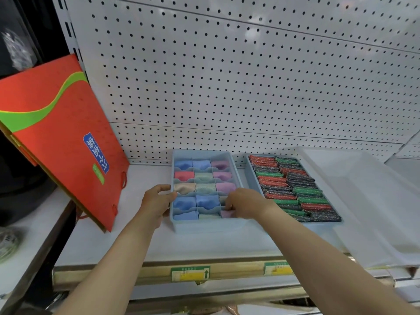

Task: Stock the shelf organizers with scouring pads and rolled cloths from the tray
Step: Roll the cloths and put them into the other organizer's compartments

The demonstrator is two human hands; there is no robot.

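A light blue divided organizer [205, 225] sits on the shelf, its cells filled with rolled cloths [206, 188] in blue, pink, purple, beige and green. My left hand [156, 202] grips the organizer's left wall. My right hand [244, 203] reaches into the right front cells, fingers curled down on a lilac rolled cloth [226, 214]. To the right stands a second blue organizer [248, 172] packed with red, green and grey scouring pads [293, 189]. A white plastic tray [372, 201] lies at the far right, nothing visible in it.
A red and green gift bag [61, 137] leans at the left of the shelf. White pegboard [227, 76] forms the back wall. Price labels [190, 273] line the shelf's front edge. Dark shelving and wrapped goods lie further left.
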